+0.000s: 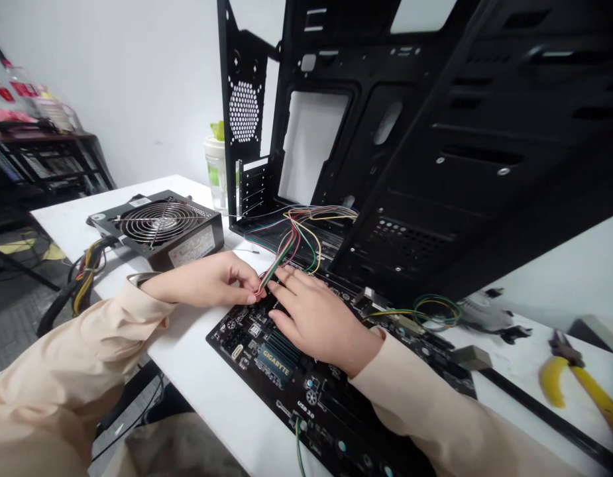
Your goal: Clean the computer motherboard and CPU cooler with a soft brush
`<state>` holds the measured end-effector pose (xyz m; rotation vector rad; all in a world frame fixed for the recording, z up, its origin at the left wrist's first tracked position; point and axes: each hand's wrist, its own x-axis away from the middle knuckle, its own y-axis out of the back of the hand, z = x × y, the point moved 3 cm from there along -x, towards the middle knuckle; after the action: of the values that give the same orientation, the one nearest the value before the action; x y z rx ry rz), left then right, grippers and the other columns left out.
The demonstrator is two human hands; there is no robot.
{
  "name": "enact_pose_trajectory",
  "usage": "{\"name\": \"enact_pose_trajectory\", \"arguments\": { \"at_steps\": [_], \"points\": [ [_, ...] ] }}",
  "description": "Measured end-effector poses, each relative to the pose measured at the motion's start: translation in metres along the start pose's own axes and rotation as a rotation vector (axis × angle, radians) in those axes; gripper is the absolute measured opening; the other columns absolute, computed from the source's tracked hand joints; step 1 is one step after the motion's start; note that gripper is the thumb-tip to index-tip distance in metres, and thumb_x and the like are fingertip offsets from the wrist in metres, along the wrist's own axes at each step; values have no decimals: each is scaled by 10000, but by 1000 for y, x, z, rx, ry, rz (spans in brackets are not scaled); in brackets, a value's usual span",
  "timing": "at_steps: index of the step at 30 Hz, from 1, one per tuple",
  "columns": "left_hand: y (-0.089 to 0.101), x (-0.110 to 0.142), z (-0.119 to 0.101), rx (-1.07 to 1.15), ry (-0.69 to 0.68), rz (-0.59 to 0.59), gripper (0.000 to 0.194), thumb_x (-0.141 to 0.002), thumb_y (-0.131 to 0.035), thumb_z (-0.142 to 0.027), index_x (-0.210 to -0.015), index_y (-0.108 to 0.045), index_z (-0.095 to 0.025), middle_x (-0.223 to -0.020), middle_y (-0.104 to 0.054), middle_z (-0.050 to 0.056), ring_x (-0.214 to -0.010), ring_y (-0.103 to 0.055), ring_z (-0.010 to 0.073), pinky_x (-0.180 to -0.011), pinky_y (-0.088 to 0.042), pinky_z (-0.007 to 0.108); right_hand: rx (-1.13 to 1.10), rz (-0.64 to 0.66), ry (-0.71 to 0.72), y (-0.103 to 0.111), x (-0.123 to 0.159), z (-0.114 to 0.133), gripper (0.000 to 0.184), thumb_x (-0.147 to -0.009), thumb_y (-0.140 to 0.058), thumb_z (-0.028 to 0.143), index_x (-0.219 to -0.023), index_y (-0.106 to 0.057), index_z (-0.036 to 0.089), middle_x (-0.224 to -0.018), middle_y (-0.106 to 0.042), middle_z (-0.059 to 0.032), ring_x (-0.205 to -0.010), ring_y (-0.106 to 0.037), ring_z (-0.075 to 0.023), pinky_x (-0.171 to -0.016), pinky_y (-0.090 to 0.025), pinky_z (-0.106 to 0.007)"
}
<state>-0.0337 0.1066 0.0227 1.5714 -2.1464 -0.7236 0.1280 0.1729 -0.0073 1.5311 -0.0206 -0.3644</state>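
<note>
A black motherboard (246, 361) marked GIGABYTE lies on the white table in front of an open black computer case (410, 218). Thin coloured wires (282, 255) run from inside the case down to the board's left part. My left hand (214, 281) pinches the ends of these wires between thumb and index finger, just over the board's edge. Whatever connectors the wires end in are hidden by the fingers. My right hand (319, 318) rests palm down across the board, its fingers stretched out beside the wire bundle. The heatsink (277, 363) shows just below the right thumb.
A power supply (160, 228) with a thick cable bundle (90, 271) stands at the left. On the right lie yellow-handled pliers (567, 371), a hammer (472, 359) and a coil of green and yellow wire (438, 311). A white canister (215, 165) stands behind the case.
</note>
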Motion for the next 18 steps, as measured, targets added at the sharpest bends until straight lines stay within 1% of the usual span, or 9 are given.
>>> {"name": "enact_pose_trajectory", "arguments": {
  "at_steps": [3, 6, 10, 12, 15, 18],
  "points": [
    [2, -1, 3, 19, -15, -55, 199, -849, -597, -311, -801, -661, -129, -746, -668, 23, -668, -577, 122, -630, -460, 215, -6, -20, 10, 0, 0, 0, 441, -941, -474, 301, -1299, -601, 77, -1438, -508, -191, -1347, -457, -328, -1099, -417, -506],
    [4, -1, 8, 35, -20, -133, 178, -834, -595, -299, -860, -655, -133, -795, -669, 27, -712, -590, 131, -683, -482, 241, -10, -2, -5, 1, -1, 0, 431, -938, -475, 300, -1284, -609, 79, -1452, -494, -185, -1355, -448, -337, -1101, -413, -510],
    [7, -3, 16, 43, 7, -223, 158, -808, -616, -305, -786, -630, -149, -714, -632, -4, -667, -561, 122, -681, -474, 250, -14, 19, -22, 2, -1, 1, 443, -944, -463, 302, -1300, -599, 75, -1472, -474, -178, -1371, -430, -336, -1116, -398, -500],
    [8, -3, 20, 42, 31, -259, 169, -800, -621, -319, -775, -626, -151, -710, -631, -3, -664, -560, 126, -675, -471, 256, -12, 20, -20, 2, -1, 1, 441, -946, -458, 298, -1301, -598, 76, -1473, -473, -175, -1370, -432, -335, -1112, -402, -501],
    [9, -2, 25, 39, 66, -276, 192, -803, -619, -344, -784, -630, -153, -712, -634, -2, -659, -566, 131, -655, -468, 258, -9, 18, -15, 2, 0, 1, 437, -946, -455, 292, -1297, -598, 75, -1471, -477, -172, -1368, -434, -336, -1108, -409, -501],
    [9, -1, 28, 36, 102, -247, 210, -816, -610, -366, -800, -638, -158, -667, -627, -11, -614, -570, 132, -623, -471, 258, -12, 18, -18, 2, 0, 2, 433, -942, -464, 291, -1290, -602, 74, -1468, -480, -173, -1369, -434, -333, -1114, -404, -496]
  ]
}}
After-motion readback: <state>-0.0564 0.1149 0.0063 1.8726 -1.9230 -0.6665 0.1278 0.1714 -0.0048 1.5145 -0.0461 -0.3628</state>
